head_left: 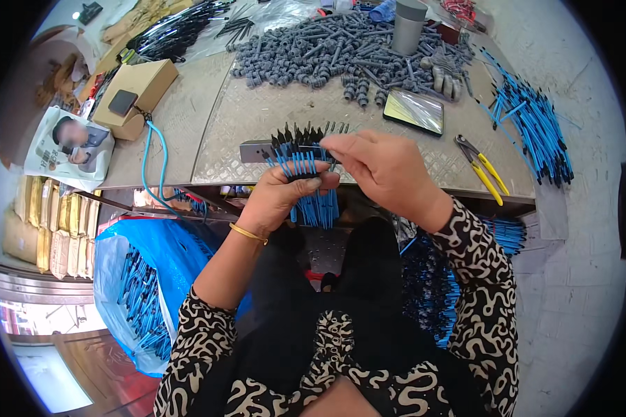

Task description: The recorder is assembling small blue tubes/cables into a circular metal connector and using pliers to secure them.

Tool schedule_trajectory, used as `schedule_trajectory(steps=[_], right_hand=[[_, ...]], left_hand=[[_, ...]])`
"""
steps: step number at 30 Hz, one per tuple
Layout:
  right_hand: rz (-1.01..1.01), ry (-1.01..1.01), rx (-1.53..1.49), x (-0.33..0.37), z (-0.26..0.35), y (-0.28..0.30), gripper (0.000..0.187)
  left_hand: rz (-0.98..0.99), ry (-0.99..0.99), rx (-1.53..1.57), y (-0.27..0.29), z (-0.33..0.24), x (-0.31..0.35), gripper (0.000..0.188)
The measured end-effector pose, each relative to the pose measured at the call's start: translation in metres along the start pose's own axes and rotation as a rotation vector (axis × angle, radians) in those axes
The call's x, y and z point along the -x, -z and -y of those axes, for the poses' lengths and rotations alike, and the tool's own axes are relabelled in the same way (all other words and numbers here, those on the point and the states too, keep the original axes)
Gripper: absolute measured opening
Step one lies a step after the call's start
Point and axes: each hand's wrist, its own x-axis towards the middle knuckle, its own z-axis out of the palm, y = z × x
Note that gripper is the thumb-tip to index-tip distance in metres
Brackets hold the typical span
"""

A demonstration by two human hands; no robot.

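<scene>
My left hand [283, 196] grips a bundle of blue cables with black plug ends [300, 160], held upright over the front edge of the metal table [243, 118]. My right hand [382, 169] reaches in from the right, and its fingertips pinch one of the black ends at the top of the bundle. The cable tails hang down below my left hand. A gold bangle sits on my left wrist.
A heap of grey plastic parts [327, 48] and a grey cylinder [408, 26] lie at the back. A phone [414, 110], yellow-handled pliers [483, 169] and a pile of blue cables [535, 125] lie right. A cardboard box [133, 94] sits left; a blue bag of cables [142, 285] stands below.
</scene>
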Motion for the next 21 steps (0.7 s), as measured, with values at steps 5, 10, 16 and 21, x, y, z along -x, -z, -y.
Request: schedule_trajectory(steps=[5, 10, 16, 21], right_hand=[[0.01, -0.048, 0.049, 0.0042, -0.0019, 0.0034, 0.022], [-0.05, -0.03, 0.011, 0.0048, -0.0038, 0.0005, 0.025], [-0.011, -0.042, 0.072, 0.0052, -0.0011, 0.0045, 0.025], [0.001, -0.031, 0.013, 0.0041, -0.003, 0.004, 0.025]], left_hand=[[-0.013, 0.012, 0.066, -0.0028, 0.0002, 0.0006, 0.026], [-0.01, -0.001, 0.033, -0.0016, 0.0015, 0.0017, 0.025], [0.008, -0.022, 0.015, -0.0017, 0.0031, 0.0013, 0.024], [0.007, -0.005, -0.05, -0.0027, 0.0016, 0.0008, 0.024]])
